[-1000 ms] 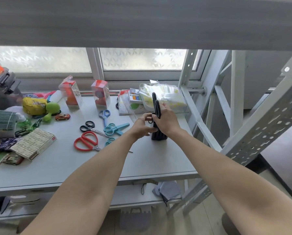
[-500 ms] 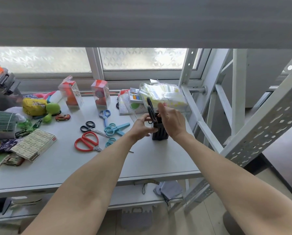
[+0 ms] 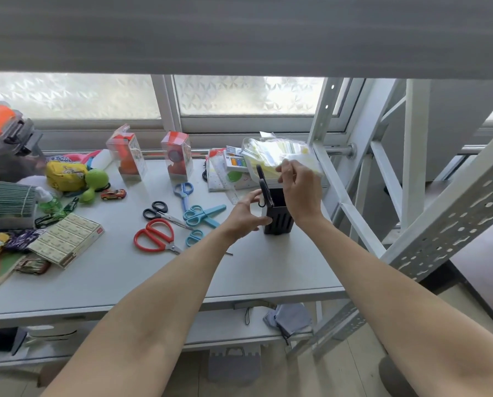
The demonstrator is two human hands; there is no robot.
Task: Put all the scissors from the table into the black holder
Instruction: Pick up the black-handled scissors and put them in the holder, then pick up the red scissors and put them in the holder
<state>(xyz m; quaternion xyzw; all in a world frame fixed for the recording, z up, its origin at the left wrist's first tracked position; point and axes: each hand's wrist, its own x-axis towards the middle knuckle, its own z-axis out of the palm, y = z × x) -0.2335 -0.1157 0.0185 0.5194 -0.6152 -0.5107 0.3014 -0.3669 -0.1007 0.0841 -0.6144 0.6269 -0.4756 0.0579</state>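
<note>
One black scissors (image 3: 263, 187) stands in holder (image 3: 279, 222), fingers (image 3: 282, 171) above.

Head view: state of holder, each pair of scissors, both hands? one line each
black holder: upright on table, black-handled scissors inside
scissors in holder: blades down, handles sticking out
red scissors: flat on table
black scissors: flat on table
three blue pairs: flat on table
left hand: steadying the holder's side
right hand: above holder, fingers loose, holding nothing

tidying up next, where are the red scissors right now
In the head view the red scissors lie flat on the table, left of the black holder, just in front of the black-handled scissors and beside the blue pairs.
</note>
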